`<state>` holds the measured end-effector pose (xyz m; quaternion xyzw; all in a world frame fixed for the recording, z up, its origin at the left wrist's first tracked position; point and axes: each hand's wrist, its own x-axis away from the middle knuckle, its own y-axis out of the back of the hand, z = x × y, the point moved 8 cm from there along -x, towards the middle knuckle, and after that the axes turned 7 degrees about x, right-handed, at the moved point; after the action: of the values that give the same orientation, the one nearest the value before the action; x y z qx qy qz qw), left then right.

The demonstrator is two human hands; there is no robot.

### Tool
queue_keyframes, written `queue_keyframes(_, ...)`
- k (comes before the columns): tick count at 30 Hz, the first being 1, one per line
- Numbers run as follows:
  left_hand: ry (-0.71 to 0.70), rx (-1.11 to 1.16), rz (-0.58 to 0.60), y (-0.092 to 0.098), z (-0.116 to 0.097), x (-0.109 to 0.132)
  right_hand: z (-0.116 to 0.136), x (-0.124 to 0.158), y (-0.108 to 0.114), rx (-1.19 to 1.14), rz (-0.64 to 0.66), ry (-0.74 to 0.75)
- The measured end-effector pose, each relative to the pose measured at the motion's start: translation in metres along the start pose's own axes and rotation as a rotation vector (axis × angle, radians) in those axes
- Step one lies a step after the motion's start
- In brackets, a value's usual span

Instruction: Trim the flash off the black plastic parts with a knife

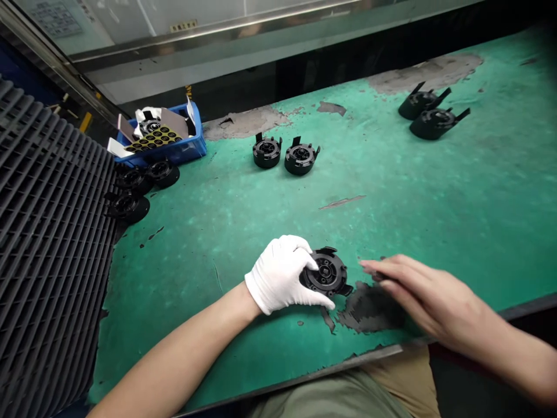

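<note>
My left hand (282,276), in a white glove, is closed around the left side of a round black plastic part (327,271) near the table's front edge. The part shows a ringed hub on its upper face and tabs at its rim. My bare right hand (418,290) hovers just to the right, apart from the part. Its fingers are pressed together, and a small dark thing shows between thumb and fingers, too hidden to name.
Similar black parts stand in pairs at the middle back (267,152) and far right (434,123). Several more (127,206) sit at left by a blue bin (198,139) holding stickers and scraps. A dark ribbed panel (47,249) borders the worn green table (209,232).
</note>
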<state>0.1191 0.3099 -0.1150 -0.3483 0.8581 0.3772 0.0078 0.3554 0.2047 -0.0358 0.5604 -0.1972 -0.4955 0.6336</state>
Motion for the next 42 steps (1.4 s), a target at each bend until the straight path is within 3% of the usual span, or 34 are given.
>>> queue_keyframes(5, -0.134, -0.156, 0.038, -0.008, -0.011, 0.006, 0.045, 0.034, -0.028, 0.015, -0.087, -0.146)
queue_keyframes(8, -0.211, -0.127, 0.039, -0.008, -0.017, 0.012, 0.055, 0.034, -0.034, 0.051, -0.089, -0.162)
queue_keyframes(10, -0.218, -0.087, -0.030, -0.001, -0.017, 0.016, 0.056, 0.030, -0.033, 0.115, -0.078, -0.161)
queue_keyframes(14, -0.105, 0.007, -0.116, 0.011, -0.008, 0.014, 0.054, 0.023, -0.031, 0.275, -0.065, -0.135)
queue_keyframes(19, 0.077, 0.129, 0.109, 0.000, 0.001, -0.002, 0.054, 0.021, -0.032, 0.409, -0.087, -0.144)
queue_keyframes(23, 0.138, 0.140, 0.164, -0.002, -0.001, -0.007, 0.053, 0.023, -0.030, 0.328, -0.081, -0.155)
queue_keyframes(32, 0.134, 0.128, 0.096, -0.008, 0.012, 0.003, 0.062, 0.019, -0.024, 0.204, -0.104, -0.229)
queue_keyframes(35, 0.087, 0.112, 0.107, -0.012, 0.010, 0.003, 0.070, 0.021, -0.028, 0.093, -0.089, -0.285)
queue_keyframes(42, 0.063, 0.083, 0.076, -0.014, 0.011, 0.005, 0.077, 0.033, -0.039, 0.091, -0.065, -0.348)
